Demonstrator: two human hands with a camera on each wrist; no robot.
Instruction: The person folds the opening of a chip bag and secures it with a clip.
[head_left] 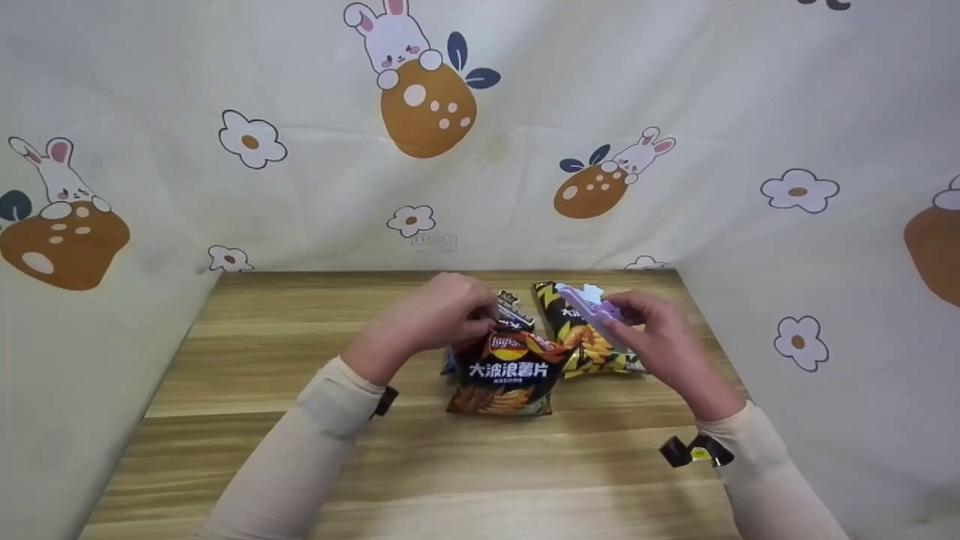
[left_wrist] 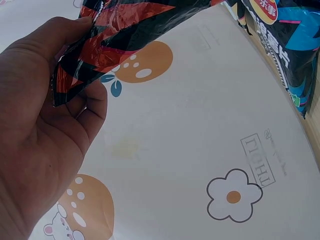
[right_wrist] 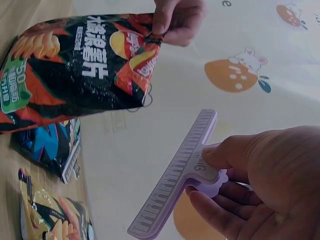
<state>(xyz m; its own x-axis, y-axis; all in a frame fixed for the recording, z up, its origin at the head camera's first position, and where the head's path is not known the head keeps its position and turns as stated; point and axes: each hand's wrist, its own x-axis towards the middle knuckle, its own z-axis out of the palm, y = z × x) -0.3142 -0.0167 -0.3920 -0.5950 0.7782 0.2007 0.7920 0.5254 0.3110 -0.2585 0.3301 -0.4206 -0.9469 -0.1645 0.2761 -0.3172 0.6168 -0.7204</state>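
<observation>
My left hand (head_left: 450, 311) pinches the top corner of a red and black bag of potato chips (head_left: 510, 375), which stands upright on the table. In the left wrist view, the thumb and curled fingers of that hand (left_wrist: 60, 100) grip the bag's folded edge (left_wrist: 120, 35). Between the thumb and fingers of my right hand (head_left: 664, 337) is a purple bag clip (head_left: 589, 311). The right wrist view shows this long clip (right_wrist: 175, 175), printed with piano keys, apart from the red bag (right_wrist: 80, 65). The clip's jaws look closed.
Behind the red bag is a blue and black chip bag (right_wrist: 47, 145), with a strip-like clip (right_wrist: 72, 162) along its top. To the right lies a yellow and black chip bag (head_left: 585, 341). A patterned curtain (head_left: 510, 187) borders the wooden table (head_left: 300, 315).
</observation>
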